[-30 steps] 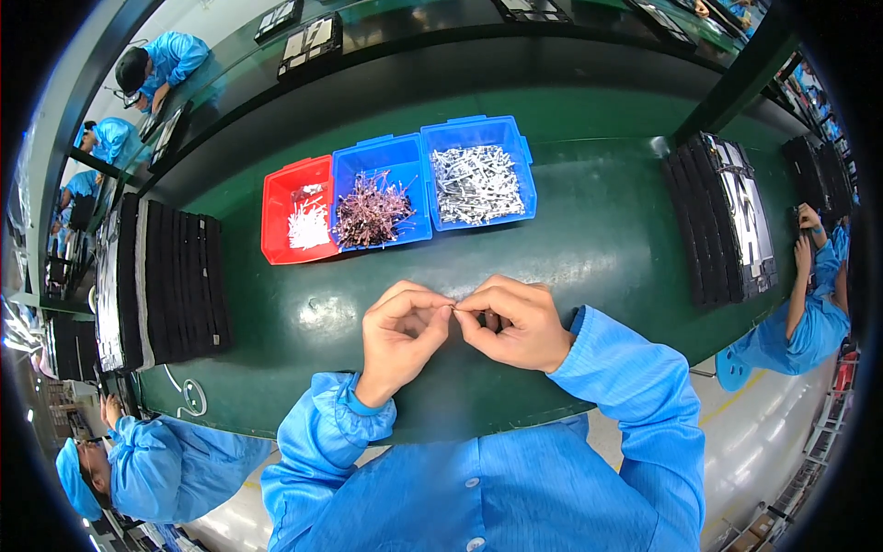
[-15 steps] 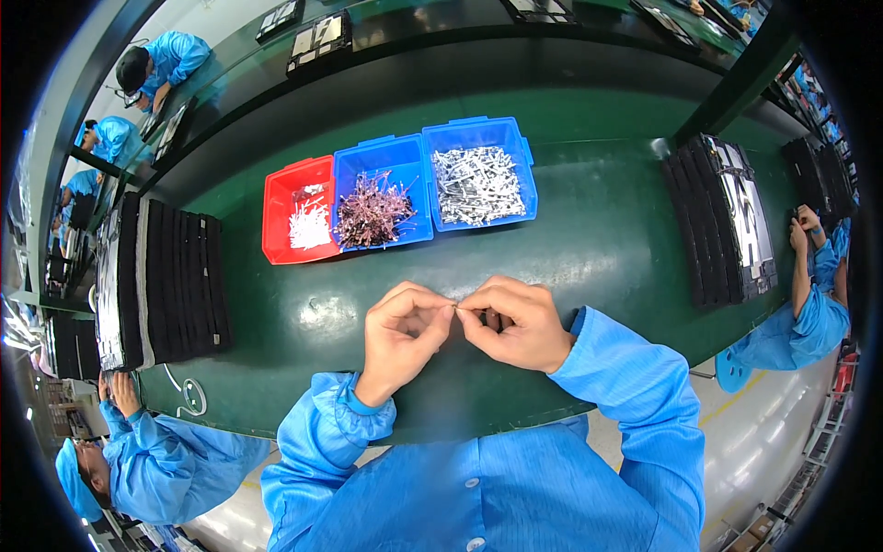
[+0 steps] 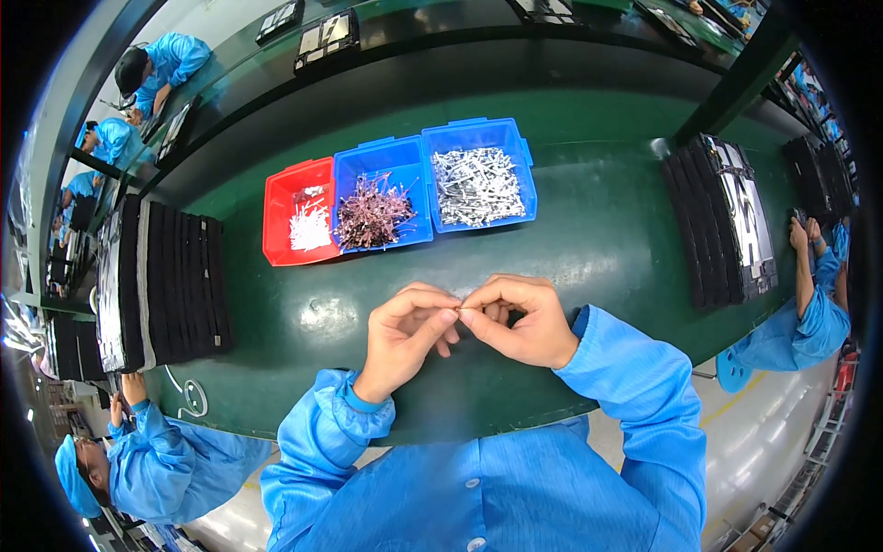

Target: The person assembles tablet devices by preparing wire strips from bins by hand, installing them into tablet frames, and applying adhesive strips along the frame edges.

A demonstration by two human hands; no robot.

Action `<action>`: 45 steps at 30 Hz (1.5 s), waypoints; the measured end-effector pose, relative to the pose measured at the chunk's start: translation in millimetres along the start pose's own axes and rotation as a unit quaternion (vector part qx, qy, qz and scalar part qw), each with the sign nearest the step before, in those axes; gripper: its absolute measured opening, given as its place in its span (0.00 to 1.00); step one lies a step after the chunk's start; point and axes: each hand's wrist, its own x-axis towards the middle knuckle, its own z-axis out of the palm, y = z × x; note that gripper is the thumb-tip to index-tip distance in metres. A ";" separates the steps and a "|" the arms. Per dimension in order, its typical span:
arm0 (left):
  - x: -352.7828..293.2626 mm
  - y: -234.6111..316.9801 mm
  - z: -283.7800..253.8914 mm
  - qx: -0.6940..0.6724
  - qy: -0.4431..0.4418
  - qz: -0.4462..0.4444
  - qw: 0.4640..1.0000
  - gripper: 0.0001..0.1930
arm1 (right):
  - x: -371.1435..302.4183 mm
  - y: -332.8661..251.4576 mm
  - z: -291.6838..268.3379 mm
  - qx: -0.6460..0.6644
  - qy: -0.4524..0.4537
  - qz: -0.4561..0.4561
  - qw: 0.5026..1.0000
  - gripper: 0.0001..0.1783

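Farthest left on the bench [image 3: 589, 216] stands a stack of black trays [image 3: 184, 281], well apart from my hands. Next, beyond my left hand and off to its left, comes a red bin [image 3: 277, 235] of white sticks [image 3: 310, 228]. A blue bin [image 3: 403, 158] of brownish-purple wire pieces [image 3: 372, 213] touches it, lying almost straight beyond my left hand [image 3: 398, 339], the nearer one to it. That hand is pinched at thumb and forefinger, its other fingers loosely curled below. Right at its tips sits a small piece [image 3: 459, 311], mostly hidden, so I cannot tell its long axis. A second blue bin [image 3: 467, 134], holding silvery pieces [image 3: 477, 187], lies straight beyond it. My right hand [image 3: 524, 320] meets the piece from the other side, thumb and forefinger also closed on it, knuckles up, wrist bent inward. Farther right, well apart, stands another tray stack [image 3: 722, 221].
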 end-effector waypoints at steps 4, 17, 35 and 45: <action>-2.1 -1.4 4.7 0.033 0.017 0.038 0.999 0.07 | 0.0 -1.1 1.8 -0.148 0.030 -0.082 0.985 0.07; -3.3 -3.5 5.4 0.120 0.022 0.095 0.988 0.09 | 1.3 1.6 -0.2 -0.260 0.050 -0.228 0.937 0.10; -2.5 -5.1 2.4 -0.008 -0.009 0.036 0.999 0.07 | -2.0 -1.0 1.2 -0.067 0.019 -0.077 0.995 0.06; -2.7 0.8 2.6 0.065 0.006 0.057 0.996 0.05 | -3.5 3.2 2.2 -0.057 0.015 -0.045 0.997 0.04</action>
